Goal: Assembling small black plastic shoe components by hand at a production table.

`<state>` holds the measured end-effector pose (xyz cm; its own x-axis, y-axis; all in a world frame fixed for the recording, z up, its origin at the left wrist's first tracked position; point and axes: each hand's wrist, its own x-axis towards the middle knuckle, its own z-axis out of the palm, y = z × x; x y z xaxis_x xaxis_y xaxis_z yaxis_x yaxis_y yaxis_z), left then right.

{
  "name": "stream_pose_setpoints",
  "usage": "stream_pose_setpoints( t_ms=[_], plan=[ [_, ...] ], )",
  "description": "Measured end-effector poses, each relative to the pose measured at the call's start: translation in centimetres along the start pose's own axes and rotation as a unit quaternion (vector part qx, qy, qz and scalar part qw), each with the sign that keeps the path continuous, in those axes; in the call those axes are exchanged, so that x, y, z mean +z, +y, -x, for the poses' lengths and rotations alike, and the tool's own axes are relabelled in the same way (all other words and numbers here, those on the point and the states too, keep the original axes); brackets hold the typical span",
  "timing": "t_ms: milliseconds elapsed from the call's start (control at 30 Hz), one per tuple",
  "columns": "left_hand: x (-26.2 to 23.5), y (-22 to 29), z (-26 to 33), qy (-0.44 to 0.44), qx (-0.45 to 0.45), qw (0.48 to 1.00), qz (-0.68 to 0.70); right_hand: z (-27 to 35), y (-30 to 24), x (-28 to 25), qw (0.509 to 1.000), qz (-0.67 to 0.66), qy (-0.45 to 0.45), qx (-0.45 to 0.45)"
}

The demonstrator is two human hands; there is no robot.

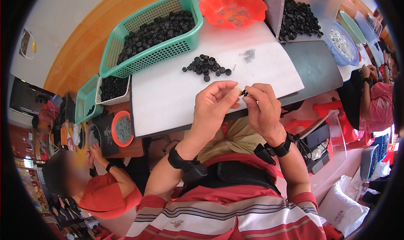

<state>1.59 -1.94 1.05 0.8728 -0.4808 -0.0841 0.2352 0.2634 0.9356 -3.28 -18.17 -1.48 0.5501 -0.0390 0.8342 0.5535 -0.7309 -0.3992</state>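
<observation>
A person seen from above works at a white table [168, 101] with both hands raised close together over its near edge. The left hand [212, 105] has its fingertips bunched, thumb and forefinger meeting as if pinching something too small to make out. The right hand [263, 107] pinches one small black part [244, 92] between thumb and forefinger, just beside the left fingertips. The part is tiny, dark and roundish; its finer shape cannot be told.

On the table, beyond the hands, lies one loose pile of about fifteen to twenty black caps [207, 66], small round rings. To its right sits one little cluster of metal pins [249, 54]. At the far left edge stands one green basket [126, 57] heaped with black caps. One orange bowl [232, 8] at the far side holds a scatter of pins. One clear tub [275, 12] at the far right is also full of black caps, with one blue basket [343, 44] beside it.

Two other people sit nearby: one in an orange shirt [107, 193] at near left, one in a pink shirt [381, 105] at right.
</observation>
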Motion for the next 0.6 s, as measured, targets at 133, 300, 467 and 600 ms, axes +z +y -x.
stream_pose_setpoints(
  t_ms=[133, 300, 467, 600],
  plan=[
    [-0.4, -0.1, -1.9, 0.106, 0.302, 0.814, -0.485, 0.5, 0.8, -0.5, 0.997, -0.024, 0.010, 0.074],
    [-0.6, -0.4, -4.3, 0.111, 0.364, 0.697, -0.607, 0.7, 1.2, -1.0, 0.991, -0.054, 0.021, 0.123],
    [-0.9, -1.2, -5.5, 0.091, 0.357, 0.646, -0.668, 1.0, 1.5, -1.4, 0.986, -0.072, 0.020, 0.146],
    [-0.7, -1.2, -5.5, 0.075, 0.339, 0.651, -0.675, 1.3, 1.9, -1.5, 0.982, -0.091, 0.027, 0.164]
  ],
)
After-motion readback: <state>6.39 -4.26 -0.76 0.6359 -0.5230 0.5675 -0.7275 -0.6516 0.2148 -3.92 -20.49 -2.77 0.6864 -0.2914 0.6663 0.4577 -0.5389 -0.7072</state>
